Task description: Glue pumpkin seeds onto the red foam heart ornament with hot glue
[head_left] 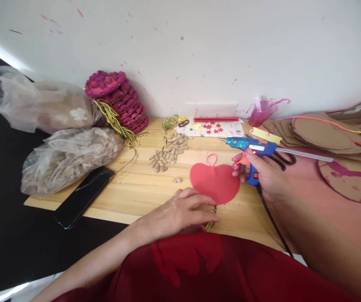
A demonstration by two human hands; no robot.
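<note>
My right hand (pixel 267 174) grips a blue hot glue gun (pixel 252 147) with an orange trigger, its nozzle pointing left above the table. A clear glue stick (pixel 304 155) juts out of its back end. Just left of it, a red heart- or apple-shaped paper cutout (pixel 216 180) lies flat, with a pink loop (pixel 212 160) at its top. My left hand (pixel 187 209) is at the cutout's lower edge, fingers curled over something mostly hidden. Yellow-green strands (pixel 210 226) show beneath those fingers.
Peanuts in shells (pixel 169 153) lie mid-table, behind them red and yellow paper stars (pixel 210 128). At left are plastic bags (pixel 73 155), a phone (pixel 84 197) and a stack of magenta-covered pieces (pixel 120 98). Cardboard discs (pixel 322 132) and a pink-stained cup (pixel 262 111) are at right.
</note>
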